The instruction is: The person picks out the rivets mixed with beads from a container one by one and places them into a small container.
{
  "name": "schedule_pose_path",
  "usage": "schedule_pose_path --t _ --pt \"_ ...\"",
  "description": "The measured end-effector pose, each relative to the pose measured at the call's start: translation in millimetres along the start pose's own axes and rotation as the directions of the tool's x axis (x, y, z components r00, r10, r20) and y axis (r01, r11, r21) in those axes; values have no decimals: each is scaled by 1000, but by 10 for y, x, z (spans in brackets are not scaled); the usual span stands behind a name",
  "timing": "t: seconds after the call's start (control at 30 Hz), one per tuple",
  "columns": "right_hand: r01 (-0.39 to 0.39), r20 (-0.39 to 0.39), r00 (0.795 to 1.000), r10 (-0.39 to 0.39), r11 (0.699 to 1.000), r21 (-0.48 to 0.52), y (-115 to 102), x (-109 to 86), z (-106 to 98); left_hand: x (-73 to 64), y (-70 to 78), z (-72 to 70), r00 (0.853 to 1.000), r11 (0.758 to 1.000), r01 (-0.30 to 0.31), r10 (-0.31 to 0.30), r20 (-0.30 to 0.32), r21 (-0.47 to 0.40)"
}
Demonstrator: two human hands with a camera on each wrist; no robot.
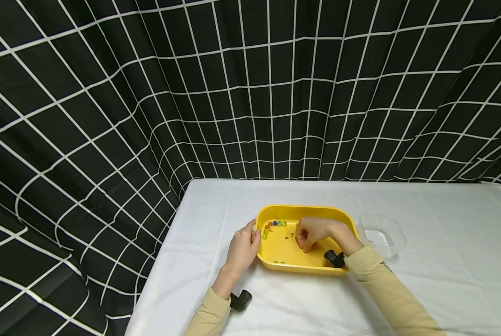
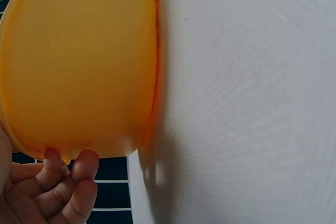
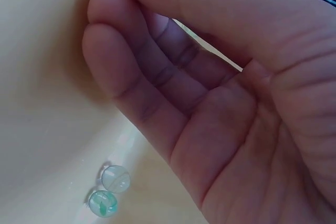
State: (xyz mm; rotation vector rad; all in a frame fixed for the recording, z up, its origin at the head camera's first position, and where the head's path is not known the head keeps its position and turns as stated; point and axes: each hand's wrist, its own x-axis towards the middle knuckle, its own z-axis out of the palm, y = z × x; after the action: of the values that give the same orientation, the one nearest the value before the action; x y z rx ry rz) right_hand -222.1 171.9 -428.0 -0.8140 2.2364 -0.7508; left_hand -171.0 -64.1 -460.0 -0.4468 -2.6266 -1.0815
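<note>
A yellow plastic tub (image 1: 313, 267) stands on the table, its outer wall filling much of the left wrist view. My left hand (image 1: 243, 247) grips its left end at the rim, fingertips (image 2: 84, 165) against the outside. My right hand (image 1: 313, 232) is down inside the tub, fingers curled and thumb brought to the fingertips close over the floor; I cannot tell whether something is pinched there. Tiny brownish pieces (image 1: 286, 238) lie just left of it. Coloured glass marbles (image 1: 274, 223) line the far left corner. Two clear-green marbles (image 3: 103, 203) rest along the near wall.
A clear plastic container (image 1: 380, 235) stands right of the tub, by the right forearm. White cloth (image 1: 456, 233) covers the table. Black curtains with a white grid (image 1: 275, 93) hang behind and to the left. A black wrist device (image 1: 241, 300) sits on each arm.
</note>
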Motion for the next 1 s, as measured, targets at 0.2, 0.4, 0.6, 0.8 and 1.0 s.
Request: schedule_pose_path --t 0.2,0.4,0.6,0.8,1.0 --pt "25 7 1000 -25 1000 10 -3 6 -3 2 -2 0 1000 1000 4 -4 5 -2" --pt "13 5 1000 -13 1000 16 -11 -3 -14 4 -10 9 1000 1000 -7 7 6 -13" --pt "19 -2 1000 -19 999 30 -14 -15 -28 -2 -7 5 1000 1000 -10 10 9 -16" --pt "25 -14 1000 -25 999 30 3 -39 -60 -3 -14 11 1000 1000 -11 11 8 -18" --pt "46 -31 999 -45 999 24 7 -84 -114 -5 -3 1 1000 1000 2 -2 10 -14"
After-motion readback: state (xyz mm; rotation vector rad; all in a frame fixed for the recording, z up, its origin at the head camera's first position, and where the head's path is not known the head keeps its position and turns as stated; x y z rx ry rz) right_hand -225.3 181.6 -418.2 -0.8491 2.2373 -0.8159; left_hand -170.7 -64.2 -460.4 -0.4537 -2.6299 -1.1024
